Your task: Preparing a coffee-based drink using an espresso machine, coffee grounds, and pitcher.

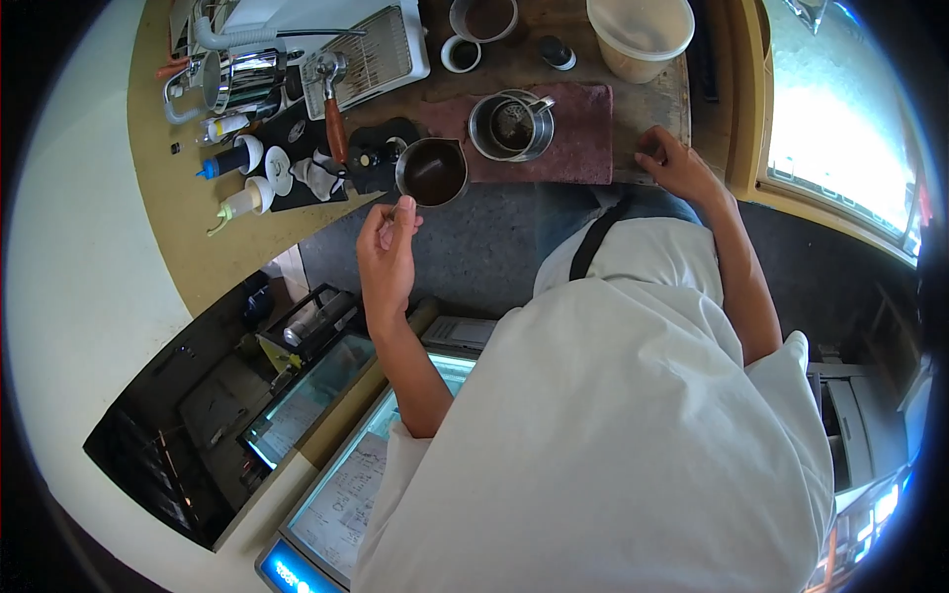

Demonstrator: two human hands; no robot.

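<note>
My left hand (pixel 388 248) grips the handle of a small metal pouring pan (pixel 432 172), which has a spout and dark liquid inside. The pan is at the table's near edge, left of a dark red cloth (pixel 586 141). On that cloth stands a steel pitcher (pixel 511 126) with a handle at its upper right. Dark liquid with some bubbles shows in the pitcher. My right hand (pixel 678 164) is empty at the wooden table's (pixel 645 104) near right edge, its fingers loosely curled and apart from the thumb.
A portafilter (pixel 335 118) lies across the drip tray (pixel 371 55) of an espresso machine. Squeeze bottles (pixel 236 159) and a steel milk jug (pixel 248 78) stand left. Behind the cloth are a cup of dark liquid (pixel 461 55), a small dark bottle (pixel 557 53) and a lidded plastic tub (pixel 639 37).
</note>
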